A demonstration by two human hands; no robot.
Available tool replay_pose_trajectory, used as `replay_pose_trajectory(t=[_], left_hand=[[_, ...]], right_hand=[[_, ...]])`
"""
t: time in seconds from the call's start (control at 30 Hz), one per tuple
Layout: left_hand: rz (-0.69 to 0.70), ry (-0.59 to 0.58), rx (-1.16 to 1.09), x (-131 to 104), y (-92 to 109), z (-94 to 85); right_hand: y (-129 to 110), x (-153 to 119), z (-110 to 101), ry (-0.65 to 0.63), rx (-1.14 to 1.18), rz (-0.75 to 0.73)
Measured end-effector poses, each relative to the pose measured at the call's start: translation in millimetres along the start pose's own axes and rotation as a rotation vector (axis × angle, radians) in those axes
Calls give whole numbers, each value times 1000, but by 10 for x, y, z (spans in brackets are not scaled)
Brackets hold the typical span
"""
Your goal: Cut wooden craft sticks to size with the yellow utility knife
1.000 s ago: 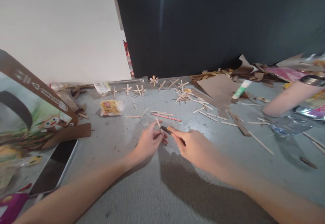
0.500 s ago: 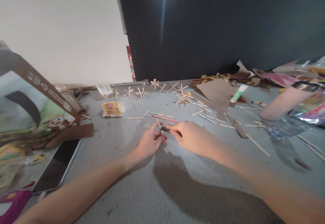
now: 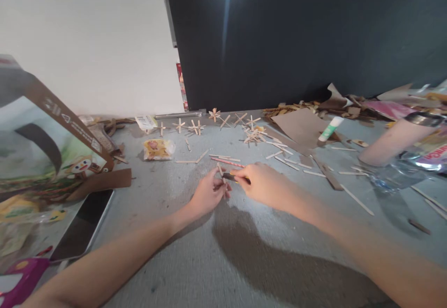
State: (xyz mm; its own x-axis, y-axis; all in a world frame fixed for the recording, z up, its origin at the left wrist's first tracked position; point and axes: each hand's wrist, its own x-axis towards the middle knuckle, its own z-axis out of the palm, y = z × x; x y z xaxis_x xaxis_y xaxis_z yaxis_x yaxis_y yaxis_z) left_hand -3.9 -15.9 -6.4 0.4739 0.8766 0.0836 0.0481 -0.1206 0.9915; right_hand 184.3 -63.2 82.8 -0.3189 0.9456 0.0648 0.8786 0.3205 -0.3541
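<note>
One stick (image 3: 220,169) juts beyond the pinching left grip (image 3: 208,192); right grip (image 3: 259,183) clasps a tool (image 3: 229,177).

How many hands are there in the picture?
2. The left hand is near the middle, holding a small wooden stick. The right hand is just to its right, holding a dark-tipped tool at that stick. No other hand shows.

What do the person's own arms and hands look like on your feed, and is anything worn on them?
The left hand and right hand show no gloves; the left forearm and right forearm show no sleeves. I see no watch or bracelet; fingernail detail is too small to tell.
</note>
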Motion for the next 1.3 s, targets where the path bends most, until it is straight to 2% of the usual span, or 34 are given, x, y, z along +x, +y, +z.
replay_pose_trajectory(t=[0.07,0.23,0.3,0.5,0.6,0.73,0.83,0.9,0.97,1.17,1.3], left_hand=[[-3,9,-3,0,2,-8],[5,-1,-1,-2,8,-26],[8,-12,12,-7,10,-23],[7,-8,27,-13,-14,-11],[-4,-10,19,-7,-27,-13],[5,-16,12,-4,-21,-22],[6,-8,14,-2,-15,-31],[5,-1,15,2,-18,-35],[12,0,15,8,-26,-33],[13,-5,-3,20,-51,-12],[1,4,-33,30,-60,-18]], right_hand=[[-3,16,24,12,9,2],[-62,-162,320,96,-85,83],[-63,-200,344,103,-77,74],[54,26,19,16,57,-8],[107,100,-37,-29,95,-25],[60,-29,167,38,94,-6],[-27,-170,385,116,79,90],[-62,-203,446,138,42,111],[-58,-167,399,123,29,84],[35,80,41,21,5,-8],[-11,56,88,36,-5,8]])
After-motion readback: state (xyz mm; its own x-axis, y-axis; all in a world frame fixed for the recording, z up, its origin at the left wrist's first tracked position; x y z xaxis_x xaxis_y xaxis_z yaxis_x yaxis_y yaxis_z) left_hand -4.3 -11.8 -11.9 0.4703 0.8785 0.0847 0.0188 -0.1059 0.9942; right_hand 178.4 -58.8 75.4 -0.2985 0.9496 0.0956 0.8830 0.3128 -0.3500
